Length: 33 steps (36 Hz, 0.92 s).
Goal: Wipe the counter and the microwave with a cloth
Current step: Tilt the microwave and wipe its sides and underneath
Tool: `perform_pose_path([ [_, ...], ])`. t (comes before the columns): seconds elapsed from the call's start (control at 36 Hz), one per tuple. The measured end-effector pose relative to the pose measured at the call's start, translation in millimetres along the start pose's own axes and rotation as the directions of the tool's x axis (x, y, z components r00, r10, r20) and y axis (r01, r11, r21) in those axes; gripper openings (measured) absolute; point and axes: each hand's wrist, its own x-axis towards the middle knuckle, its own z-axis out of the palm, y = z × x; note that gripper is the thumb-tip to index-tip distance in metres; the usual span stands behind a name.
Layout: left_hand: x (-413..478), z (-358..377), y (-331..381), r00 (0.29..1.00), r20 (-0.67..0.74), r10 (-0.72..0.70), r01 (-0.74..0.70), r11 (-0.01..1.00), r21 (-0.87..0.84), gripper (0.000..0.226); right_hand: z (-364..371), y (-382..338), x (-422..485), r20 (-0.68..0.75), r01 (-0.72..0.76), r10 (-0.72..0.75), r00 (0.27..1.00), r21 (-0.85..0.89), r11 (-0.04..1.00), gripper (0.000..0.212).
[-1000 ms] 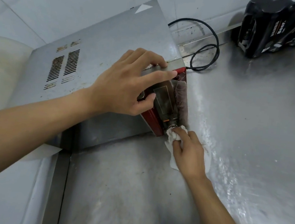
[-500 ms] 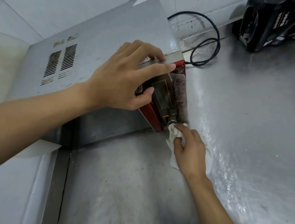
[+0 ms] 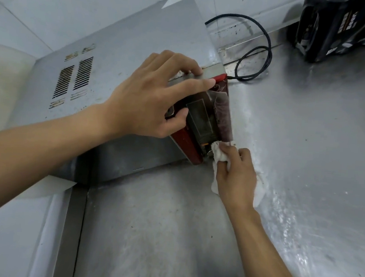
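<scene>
your left hand clamps the microwave corner to steady it, so your right hand, bunching the cloth, can scrub its lower front edge.

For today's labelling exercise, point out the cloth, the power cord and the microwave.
cloth (image 3: 218, 153): head view, bunched end.
power cord (image 3: 239, 15): head view, loop's top arc.
microwave (image 3: 129, 46): head view, bare top panel.

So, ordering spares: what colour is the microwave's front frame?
Dark red front frame, seen in head view.
</scene>
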Motion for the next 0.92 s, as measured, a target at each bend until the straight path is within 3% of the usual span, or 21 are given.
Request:
perform_pose_path([
  [0.08,0,0,0,1.000,0.003,0.004,-0.004,1.000,0.003,0.051,-9,-22,5,-0.137,0.082,-0.067,0.988,0.108,0.991,0.031],
  [0.19,1,-1,-1,1.000,0.005,0.013,-0.013,1.000,0.001,0.050,-16,-44,22,-0.258,0.189,-0.158,0.953,0.099,0.977,0.030],
  [0.31,0,-1,0,1.000,0.009,0.008,-0.008,1.000,-0.002,0.051,-11,-33,22,-0.098,0.185,-0.184,0.978,-0.006,0.983,0.036],
  [0.39,0,-1,-1,1.000,0.008,0.008,-0.008,1.000,-0.003,0.050,-8,-15,11,0.017,0.055,-0.055,0.998,-0.005,0.998,0.034],
  [0.5,-1,0,-3,0.999,0.004,0.035,-0.035,0.999,0.002,0.048,-16,-21,-5,-0.072,0.035,-0.024,0.997,0.152,0.988,0.033],
  [0.64,0,0,-5,0.998,0.004,0.060,-0.060,0.998,0.005,0.046,-21,-75,-9,-0.220,0.236,-0.183,0.958,0.248,0.939,0.031],
  [0.78,0,0,-4,0.999,0.013,0.052,-0.052,0.999,0.009,0.046,10,-72,-20,-0.048,0.263,-0.258,0.965,0.201,0.944,0.037],
  [0.86,0,-1,-3,0.999,0.018,0.042,-0.042,0.999,0.003,0.046,25,-54,-34,0.092,0.171,-0.188,0.978,0.167,0.971,0.039],
  [0.92,0,-1,-3,0.999,0.014,0.037,-0.037,0.999,0.001,0.046,26,-52,-38,0.055,0.108,-0.121,0.991,0.189,0.976,0.038],
])
